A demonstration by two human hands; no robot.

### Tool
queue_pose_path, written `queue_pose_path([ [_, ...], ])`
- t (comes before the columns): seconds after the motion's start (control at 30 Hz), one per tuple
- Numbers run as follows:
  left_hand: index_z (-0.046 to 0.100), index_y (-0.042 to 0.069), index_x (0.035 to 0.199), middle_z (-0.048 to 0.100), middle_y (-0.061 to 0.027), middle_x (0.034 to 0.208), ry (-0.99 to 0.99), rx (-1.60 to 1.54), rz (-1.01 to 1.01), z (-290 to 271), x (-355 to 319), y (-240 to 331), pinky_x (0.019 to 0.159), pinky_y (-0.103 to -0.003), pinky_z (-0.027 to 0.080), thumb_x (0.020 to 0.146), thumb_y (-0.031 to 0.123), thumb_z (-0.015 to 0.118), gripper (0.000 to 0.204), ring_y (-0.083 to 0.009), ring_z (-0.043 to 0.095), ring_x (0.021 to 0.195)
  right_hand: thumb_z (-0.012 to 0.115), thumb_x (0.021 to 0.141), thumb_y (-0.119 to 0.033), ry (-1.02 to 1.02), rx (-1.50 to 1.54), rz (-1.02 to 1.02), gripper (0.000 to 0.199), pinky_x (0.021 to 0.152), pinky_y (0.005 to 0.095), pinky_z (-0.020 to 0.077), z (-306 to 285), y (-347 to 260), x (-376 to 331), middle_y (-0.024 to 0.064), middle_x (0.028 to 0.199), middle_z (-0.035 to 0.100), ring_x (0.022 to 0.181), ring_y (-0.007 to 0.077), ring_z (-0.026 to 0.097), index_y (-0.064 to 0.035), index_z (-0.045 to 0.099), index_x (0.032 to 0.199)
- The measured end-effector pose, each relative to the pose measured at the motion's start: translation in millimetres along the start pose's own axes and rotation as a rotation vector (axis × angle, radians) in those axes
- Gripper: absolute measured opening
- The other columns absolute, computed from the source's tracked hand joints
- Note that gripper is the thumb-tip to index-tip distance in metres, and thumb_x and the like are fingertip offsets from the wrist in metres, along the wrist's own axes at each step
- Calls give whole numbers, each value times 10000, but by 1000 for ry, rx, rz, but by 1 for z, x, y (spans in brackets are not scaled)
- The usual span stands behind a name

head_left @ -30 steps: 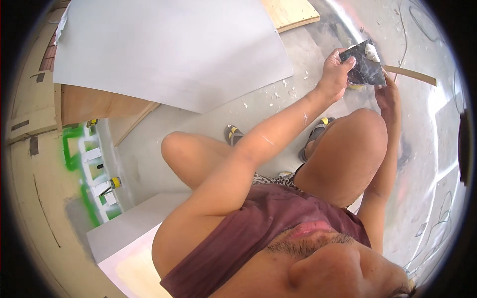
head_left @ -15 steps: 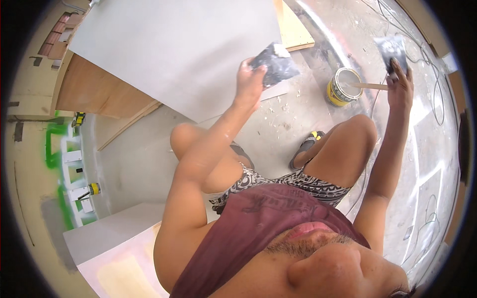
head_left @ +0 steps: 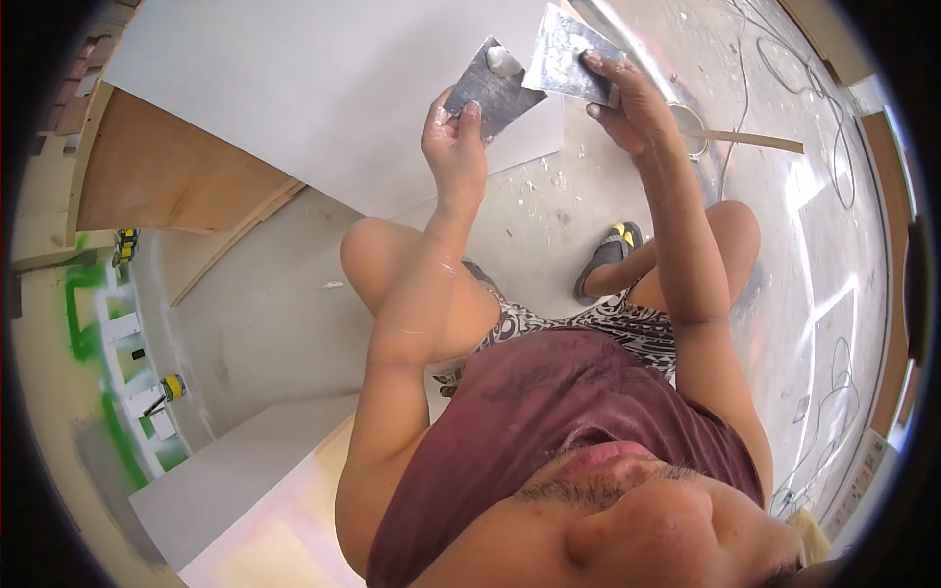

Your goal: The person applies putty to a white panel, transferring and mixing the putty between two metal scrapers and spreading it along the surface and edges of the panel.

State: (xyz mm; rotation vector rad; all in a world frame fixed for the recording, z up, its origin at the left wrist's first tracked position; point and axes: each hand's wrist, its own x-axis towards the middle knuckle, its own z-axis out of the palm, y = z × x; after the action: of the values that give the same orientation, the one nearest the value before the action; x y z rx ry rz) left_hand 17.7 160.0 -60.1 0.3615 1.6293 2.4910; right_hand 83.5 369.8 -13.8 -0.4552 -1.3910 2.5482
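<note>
My left hand (head_left: 457,147) grips a dark, flat metal putty spreader (head_left: 498,98) by its near corner, thumb on top. A lump of white paste (head_left: 504,62) sits near the far edge of that blade. Close beside it, my right hand (head_left: 642,113) pinches a second putty spreader (head_left: 564,61), shiny and smeared with white, its thumb across the face. The two blades are almost edge to edge; whether they touch, I cannot tell. Both are held up above the near corner of a large pale panel (head_left: 294,88).
Behind my right wrist, a round tub (head_left: 698,147) is mostly hidden, a flat wooden stick (head_left: 755,140) jutting from it. Cables (head_left: 843,147) trail over the floor at right. Brown plywood (head_left: 147,167) is under the panel; a grey-topped box (head_left: 235,470) stands near left.
My right hand has swung left from beyond the tub, bringing its spreader beside the other one. My left hand has shifted slightly left, still holding its spreader with the paste.
</note>
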Motion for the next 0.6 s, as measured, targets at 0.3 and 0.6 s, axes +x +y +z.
queue_pose_path([
  [0.3, 505, -70, 1278, 661, -120, 1017, 46, 185, 221, -15, -10, -5, 816, -268, 513, 983, 54, 534, 320, -136, 641, 926, 727, 832, -50, -70, 58, -63, 456, 648, 294, 572, 30, 42, 3, 102, 976, 677, 832, 177, 692, 9, 514, 1231],
  [0.6, 606, -22, 1237, 700, -163, 1031, 14, 635, 416, -22, -15, 2, 758, -266, 510, 913, -37, 548, 329, -166, 664, 887, 749, 810, -59, -88, -23, -67, 495, 558, 295, 559, 43, 53, 4, 92, 925, 672, 744, 168, 682, 35, 505, 1230],
])
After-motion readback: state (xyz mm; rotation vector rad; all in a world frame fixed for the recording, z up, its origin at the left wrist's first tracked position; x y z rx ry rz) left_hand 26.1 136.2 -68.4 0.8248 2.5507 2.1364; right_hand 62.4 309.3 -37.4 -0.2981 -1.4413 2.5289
